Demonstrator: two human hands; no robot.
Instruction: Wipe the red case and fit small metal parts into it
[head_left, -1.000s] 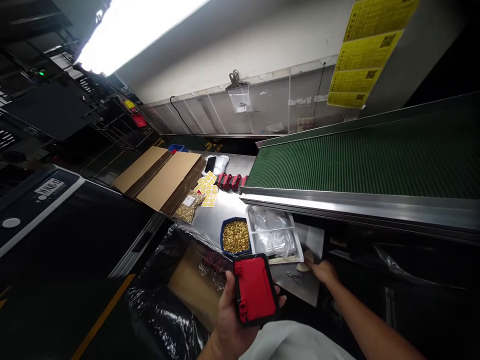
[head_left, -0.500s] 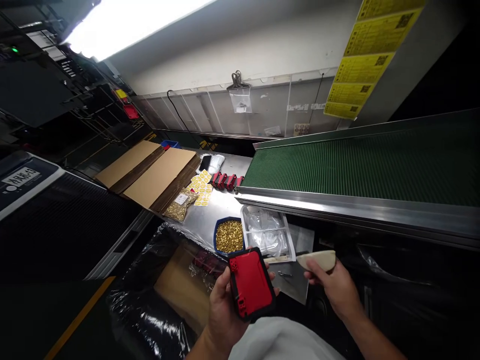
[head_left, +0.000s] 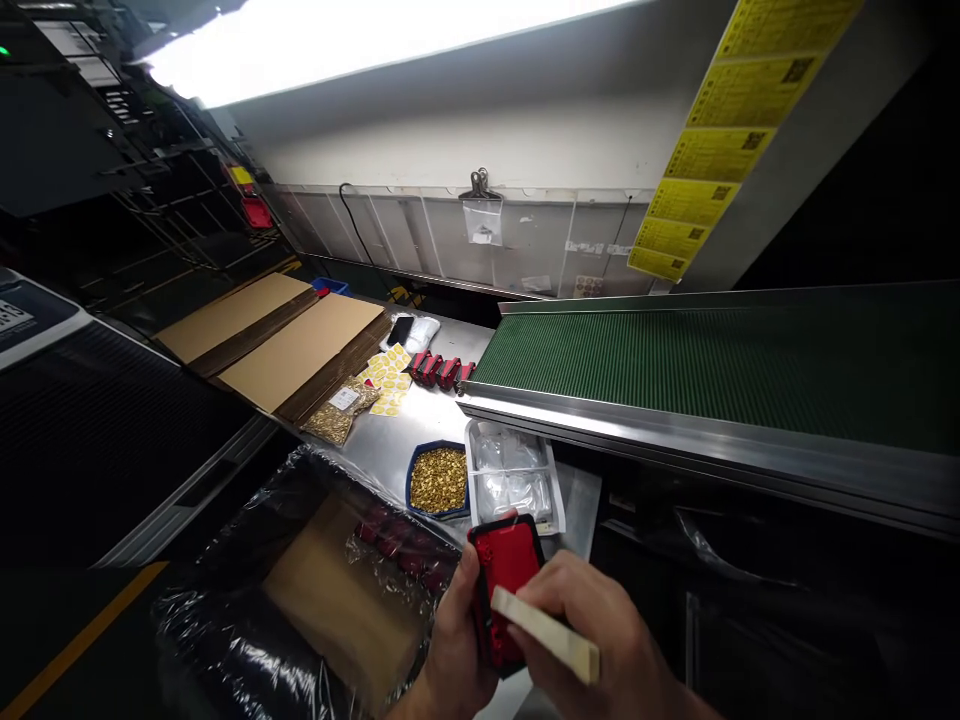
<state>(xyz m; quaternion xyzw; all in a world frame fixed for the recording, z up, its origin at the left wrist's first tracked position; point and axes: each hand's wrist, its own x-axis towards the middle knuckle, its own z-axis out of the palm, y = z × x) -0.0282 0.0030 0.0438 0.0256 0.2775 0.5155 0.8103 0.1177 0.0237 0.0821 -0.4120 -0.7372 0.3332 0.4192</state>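
The right hand has come back from the desk with a pale flat strip, gripped firmly, now over the red case clasped in the left hand.

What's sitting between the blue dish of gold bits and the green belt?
In the head view, a white tray of clear plastic bags lies between the blue dish and the green belt, right beside the dish and partly under the belt's metal edge.
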